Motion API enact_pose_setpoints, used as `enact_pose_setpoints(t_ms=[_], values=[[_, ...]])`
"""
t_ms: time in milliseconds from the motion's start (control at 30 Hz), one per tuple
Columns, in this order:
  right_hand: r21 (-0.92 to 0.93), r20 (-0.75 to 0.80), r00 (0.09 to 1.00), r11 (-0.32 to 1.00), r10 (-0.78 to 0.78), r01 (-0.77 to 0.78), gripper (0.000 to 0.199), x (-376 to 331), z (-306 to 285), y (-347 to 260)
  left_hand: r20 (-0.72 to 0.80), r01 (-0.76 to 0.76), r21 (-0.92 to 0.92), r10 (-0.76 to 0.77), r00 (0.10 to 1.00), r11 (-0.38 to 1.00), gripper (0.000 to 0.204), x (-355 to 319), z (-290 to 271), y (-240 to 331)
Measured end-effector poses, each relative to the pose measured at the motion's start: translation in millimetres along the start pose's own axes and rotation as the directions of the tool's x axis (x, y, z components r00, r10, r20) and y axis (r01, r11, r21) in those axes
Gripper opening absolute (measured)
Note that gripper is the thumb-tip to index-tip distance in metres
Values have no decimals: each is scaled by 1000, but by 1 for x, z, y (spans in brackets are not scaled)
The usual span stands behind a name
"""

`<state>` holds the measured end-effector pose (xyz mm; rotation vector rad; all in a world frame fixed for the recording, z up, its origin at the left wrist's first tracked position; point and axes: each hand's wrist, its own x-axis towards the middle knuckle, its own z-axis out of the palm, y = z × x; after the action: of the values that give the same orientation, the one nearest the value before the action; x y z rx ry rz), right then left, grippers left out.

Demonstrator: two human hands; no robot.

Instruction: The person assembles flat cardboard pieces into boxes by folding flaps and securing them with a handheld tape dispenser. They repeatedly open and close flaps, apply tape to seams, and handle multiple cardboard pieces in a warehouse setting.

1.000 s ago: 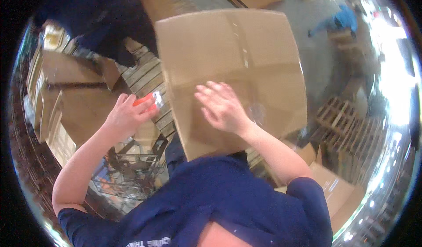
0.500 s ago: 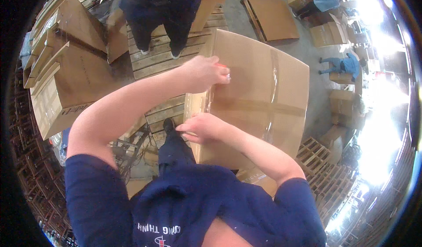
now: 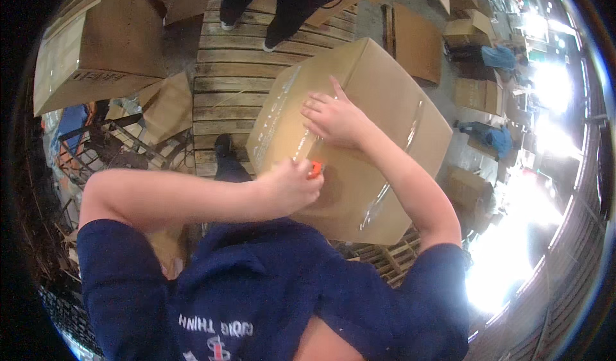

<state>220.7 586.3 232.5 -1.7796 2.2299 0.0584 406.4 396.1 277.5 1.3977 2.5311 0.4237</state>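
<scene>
On brown taped carton (image 3: 359, 162), right hand (image 3: 335, 117), left hand (image 3: 292, 184)

light: blown-out glare at right | left: dim, shadowed | edges: fisheye bending, black rim | focus: slightly soft

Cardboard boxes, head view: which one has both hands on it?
The large sealed cardboard box with clear tape along its seam, centre frame. The right hand lies flat on top; the left hand holds a small orange tool to it. The other boxes lie untouched.

A warehouse: cardboard boxes (image 3: 90, 46) stacked about, wooden pallets (image 3: 244, 72) underfoot, flattened cartons (image 3: 417, 40) lying on the floor.
</scene>
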Motion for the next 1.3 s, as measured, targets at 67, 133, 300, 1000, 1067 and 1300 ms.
enact_pose_setpoints(t_ms=[67,133,300,1000,1067,1300], values=[[73,-34,989,987,-142,144,48,-31,1,-38,107,87,-54,-81,991,995,44,-29,10,-12],[209,-74,958,935,-276,286,55,-68,15,-76,274,218,-170,-167,947,961,40,-20,41,-19],[148,306,927,973,-215,177,42,-64,25,-110,704,583,-9,-408,580,812,37,59,-24,-110],[477,-316,932,879,179,-7,20,-314,97,-137,-293,494,-530,-696,656,689,46,116,8,11],[513,-370,915,857,161,57,23,-286,77,-132,-142,515,-562,-690,710,647,41,67,17,91],[377,-387,890,840,-240,391,51,-174,51,-177,-48,775,-365,-842,538,516,44,-53,51,287]])
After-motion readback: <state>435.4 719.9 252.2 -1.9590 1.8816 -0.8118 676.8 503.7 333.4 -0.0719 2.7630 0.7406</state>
